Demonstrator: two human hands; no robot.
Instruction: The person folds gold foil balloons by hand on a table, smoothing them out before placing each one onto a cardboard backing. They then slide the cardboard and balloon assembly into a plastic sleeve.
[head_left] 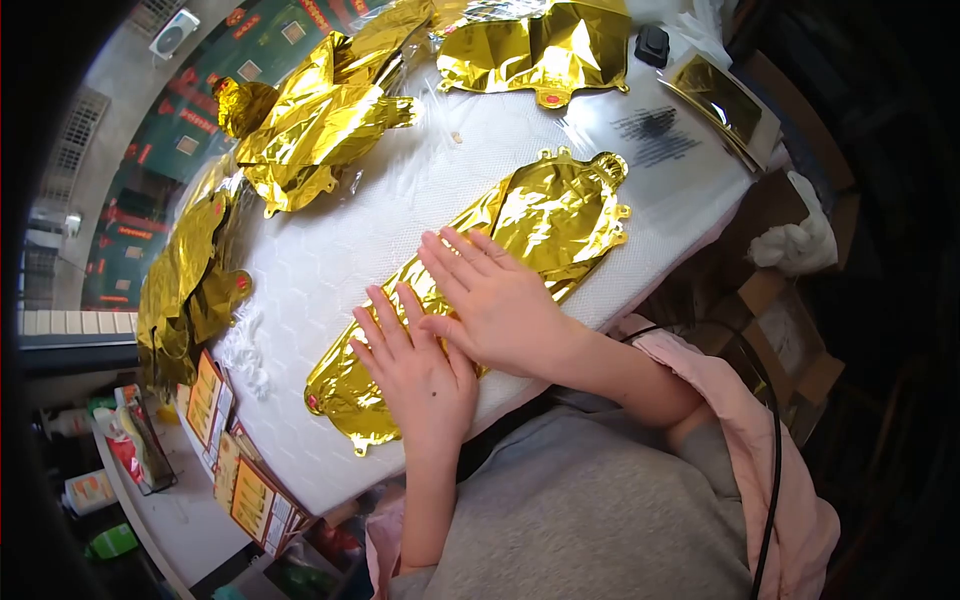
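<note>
A flat gold foil balloon point(555, 215) lies diagonally across the white padded table, with small tabs along its edge and a red spot at its lower left end. Both palms rest on it. My left hand point(422, 375) is flat on its lower part, fingers spread and pointing up. Just above and to the right, my right hand point(500, 300) lies on the middle of the foil with its fingers stretched out, its thumb overlapping my left hand. Neither hand grips anything. The foil under the palms is hidden.
More gold foil balloons point(320, 130) are heaped at the upper left, with others point(190, 290) at the left edge and one point(535, 50) at the top. A small black object point(652, 46) sits top right. Printed cards point(255, 500) stand at the lower left edge of the table point(340, 255).
</note>
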